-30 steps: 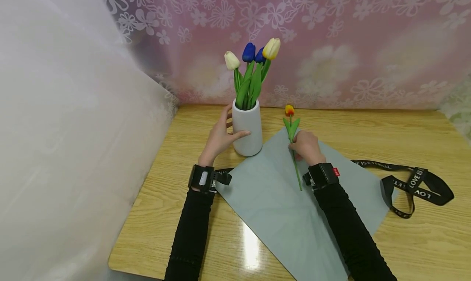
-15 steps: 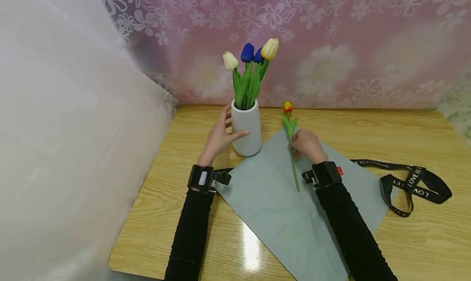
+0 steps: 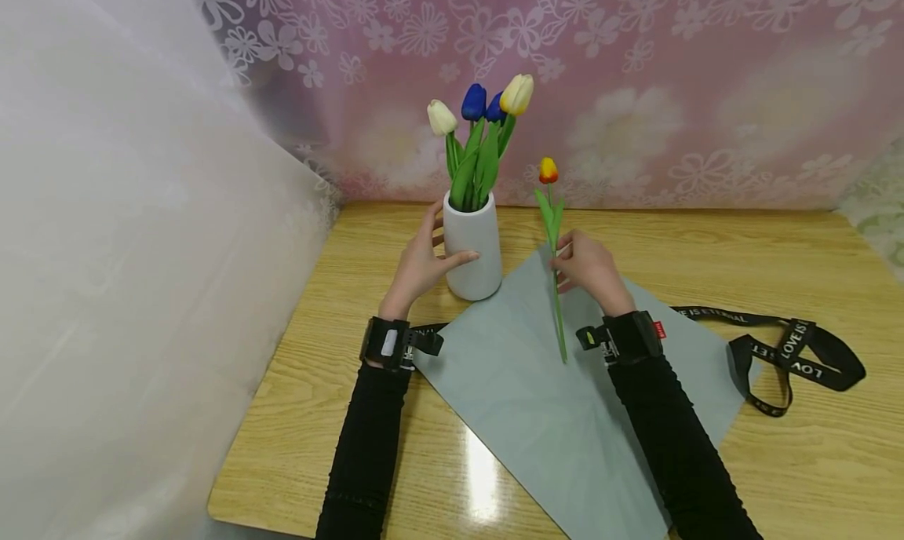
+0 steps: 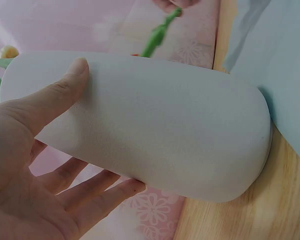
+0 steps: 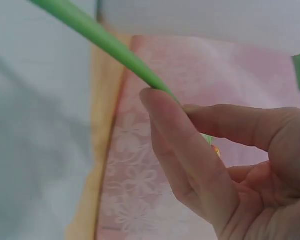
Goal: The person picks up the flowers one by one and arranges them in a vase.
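Observation:
In the head view a white vase stands upright on the table, holding white and blue tulips. My left hand grips the vase from its left side, thumb across the front and fingers behind. Up close in the left wrist view, that thumb lies on the smooth vase wall. To the right of the vase, my right hand pinches the green stem of a red-and-yellow tulip, flower end up. The right wrist view shows the stem between thumb and fingertips, the bloom mostly hidden behind the hand.
A grey-blue wrapping sheet lies on the wooden table, under the right arm. Black ribbon with white lettering is looped at the right. A floral curtain hangs along the back edge, and a pale sheet covers the left.
My right hand has lifted the red-and-yellow tulip; its bloom is now higher and slightly further left, nearer upright. The left hand and the vase have stayed almost still.

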{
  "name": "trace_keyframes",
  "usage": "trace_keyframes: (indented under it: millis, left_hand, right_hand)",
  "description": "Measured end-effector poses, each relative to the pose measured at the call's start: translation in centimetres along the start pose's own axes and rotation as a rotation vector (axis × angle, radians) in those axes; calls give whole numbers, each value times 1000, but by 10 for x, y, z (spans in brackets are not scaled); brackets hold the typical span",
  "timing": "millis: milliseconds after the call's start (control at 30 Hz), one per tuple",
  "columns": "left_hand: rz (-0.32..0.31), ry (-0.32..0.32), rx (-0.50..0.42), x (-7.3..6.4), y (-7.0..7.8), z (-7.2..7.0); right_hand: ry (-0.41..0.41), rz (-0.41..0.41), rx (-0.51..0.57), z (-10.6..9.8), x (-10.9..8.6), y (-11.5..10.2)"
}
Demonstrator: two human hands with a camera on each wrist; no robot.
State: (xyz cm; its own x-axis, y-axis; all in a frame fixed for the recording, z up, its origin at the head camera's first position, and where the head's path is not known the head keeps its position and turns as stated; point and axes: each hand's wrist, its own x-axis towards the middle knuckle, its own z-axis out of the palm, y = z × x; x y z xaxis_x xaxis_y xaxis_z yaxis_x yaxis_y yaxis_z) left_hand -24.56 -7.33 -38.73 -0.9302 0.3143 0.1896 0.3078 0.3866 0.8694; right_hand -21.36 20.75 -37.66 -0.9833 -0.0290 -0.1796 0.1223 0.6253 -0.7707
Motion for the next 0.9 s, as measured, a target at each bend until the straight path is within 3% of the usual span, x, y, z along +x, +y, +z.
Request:
trace_keyframes:
  millis: [400,900]
  left_hand:
    - [-12,0,9,1,0,1]
    - [-20,2,0,1,0,1]
  right_hand:
    - [57,-106,-6,-11,-26,-26]
    - [144,-186,-31,-13,-39,-39]
